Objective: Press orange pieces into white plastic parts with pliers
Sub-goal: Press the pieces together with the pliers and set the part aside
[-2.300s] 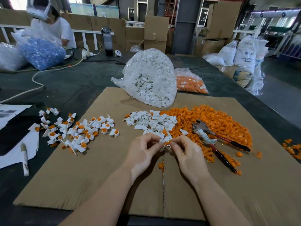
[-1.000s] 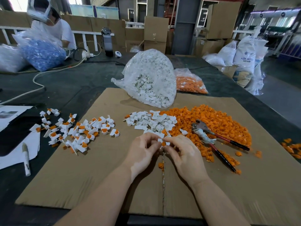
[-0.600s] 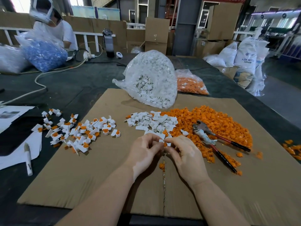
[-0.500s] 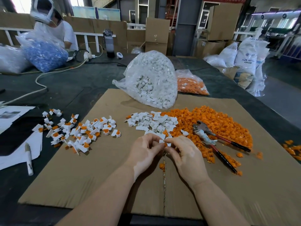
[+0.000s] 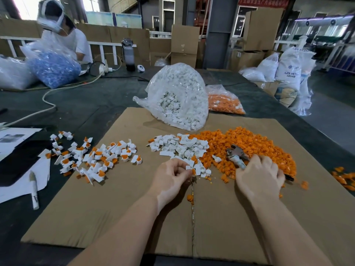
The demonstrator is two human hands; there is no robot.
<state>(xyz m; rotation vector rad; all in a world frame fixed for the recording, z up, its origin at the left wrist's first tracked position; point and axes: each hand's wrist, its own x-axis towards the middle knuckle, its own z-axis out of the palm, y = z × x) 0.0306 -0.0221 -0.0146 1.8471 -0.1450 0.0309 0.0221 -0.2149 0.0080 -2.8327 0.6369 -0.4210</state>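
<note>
My left hand (image 5: 172, 176) pinches a white plastic part with an orange piece (image 5: 190, 169) at the fingertips, near the middle of the cardboard sheet (image 5: 115, 217). My right hand (image 5: 259, 177) lies over the handles of the pliers (image 5: 235, 153), fingers curled down around them on the orange pile (image 5: 249, 146). The pliers' metal head sticks out to the left of that hand. Loose white parts (image 5: 178, 145) lie beside the orange pile. Assembled white-and-orange parts (image 5: 96, 158) are heaped at the left.
A clear bag of white parts (image 5: 178, 96) and a bag of orange pieces (image 5: 224, 100) stand behind the cardboard. Papers and a marker (image 5: 33, 189) lie at the left. Another person (image 5: 65, 35) sits at the far left with a bag of blue parts (image 5: 51, 68).
My right hand has left the part and moved right onto the pliers. My left hand still pinches the part in about the same place.
</note>
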